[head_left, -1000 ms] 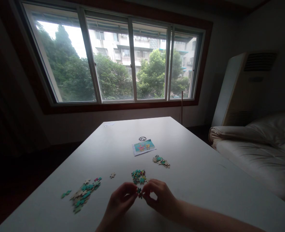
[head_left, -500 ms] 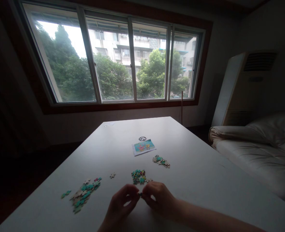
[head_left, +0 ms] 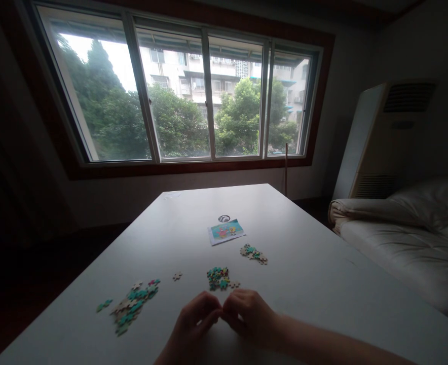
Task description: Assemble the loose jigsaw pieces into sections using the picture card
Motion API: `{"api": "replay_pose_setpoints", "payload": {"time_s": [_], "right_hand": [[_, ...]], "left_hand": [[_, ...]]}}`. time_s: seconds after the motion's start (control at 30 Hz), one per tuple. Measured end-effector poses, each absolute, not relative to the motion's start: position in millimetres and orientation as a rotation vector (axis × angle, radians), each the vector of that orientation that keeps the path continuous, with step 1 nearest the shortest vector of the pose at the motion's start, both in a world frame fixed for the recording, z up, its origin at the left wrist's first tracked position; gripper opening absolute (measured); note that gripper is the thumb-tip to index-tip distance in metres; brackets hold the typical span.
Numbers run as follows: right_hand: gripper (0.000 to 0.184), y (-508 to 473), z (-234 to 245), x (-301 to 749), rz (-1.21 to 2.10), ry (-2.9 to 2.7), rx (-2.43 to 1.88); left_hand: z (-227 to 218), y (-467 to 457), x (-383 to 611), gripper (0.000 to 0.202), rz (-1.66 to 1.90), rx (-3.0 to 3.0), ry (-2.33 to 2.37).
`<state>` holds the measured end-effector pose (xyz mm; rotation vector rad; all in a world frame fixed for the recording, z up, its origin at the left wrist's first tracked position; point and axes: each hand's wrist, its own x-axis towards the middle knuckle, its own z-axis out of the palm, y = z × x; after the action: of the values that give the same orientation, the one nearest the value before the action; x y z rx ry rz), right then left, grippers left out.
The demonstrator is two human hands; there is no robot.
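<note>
Near the front of the table, my left hand (head_left: 196, 320) and my right hand (head_left: 249, 315) meet at the fingertips, both closed in a pinch. The small dark jigsaw piece seen between them a moment earlier is now mostly hidden by the fingers. Just beyond the hands lies a compact cluster of jigsaw pieces (head_left: 218, 278), green with some red and yellow, and a few pale pieces (head_left: 234, 284) sit at its right side. To the left spreads a larger heap of green and beige jigsaw pieces (head_left: 135, 304).
A smaller pile of pieces (head_left: 253, 254) lies right of centre, with a lone piece (head_left: 177, 276) to the left. Farther back are a picture card (head_left: 227, 231) and a dark round ring-shaped object (head_left: 224, 218) on the white table (head_left: 303, 274). A sofa (head_left: 395, 243) stands at the right.
The fingertips of my hands have drawn closer together, covering the small piece that showed between them. The piles on the table have not moved.
</note>
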<state>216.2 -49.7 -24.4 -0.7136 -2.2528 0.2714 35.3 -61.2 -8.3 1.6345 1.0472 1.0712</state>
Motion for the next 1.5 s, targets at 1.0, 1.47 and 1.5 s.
{"api": "replay_pose_setpoints", "payload": {"time_s": [1.0,1.47,1.5], "right_hand": [[0.011,-48,-28,216,0.441,-2.176,-0.680],[0.014,-49,-36,212,0.339,-2.311,-0.711],[0.014,-49,-35,212,0.334,-2.324,-0.706]], "left_hand": [[-16,-59,35,0.048,1.002,1.599,1.108],[-23,-60,36,0.053,0.856,1.764,1.203],[-24,-59,36,0.053,0.845,1.775,1.205]]}}
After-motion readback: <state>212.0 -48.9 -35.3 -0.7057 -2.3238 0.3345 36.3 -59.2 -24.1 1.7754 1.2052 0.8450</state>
